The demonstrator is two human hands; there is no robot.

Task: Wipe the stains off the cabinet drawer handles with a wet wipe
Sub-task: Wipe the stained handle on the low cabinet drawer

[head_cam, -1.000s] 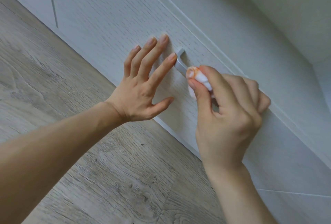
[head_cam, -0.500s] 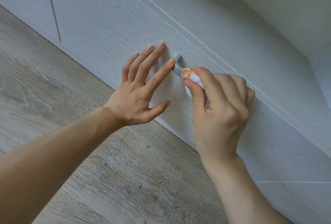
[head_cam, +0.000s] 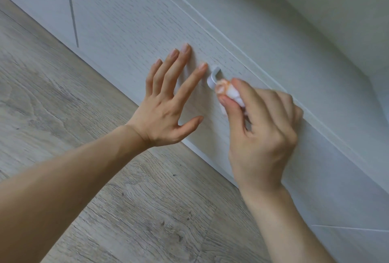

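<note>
— So, from the head view, which step is this?

— Wiping, I'd judge. The right hand pinches the wet wipe, already stained orange, against the near end of the drawer handle. The left hand lies flat on the drawer front, fingers straight and spread, holding nothing.

— And next?

— Probably firm rubbing along the bar, much of it hidden by the hand.

— Counts?

— One handle visible, one wipe, two hands.

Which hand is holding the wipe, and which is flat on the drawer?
The right hand pinches the orange-stained wet wipe against the handle. The left hand holds nothing; its fingers are straight and spread on the drawer front.
</note>
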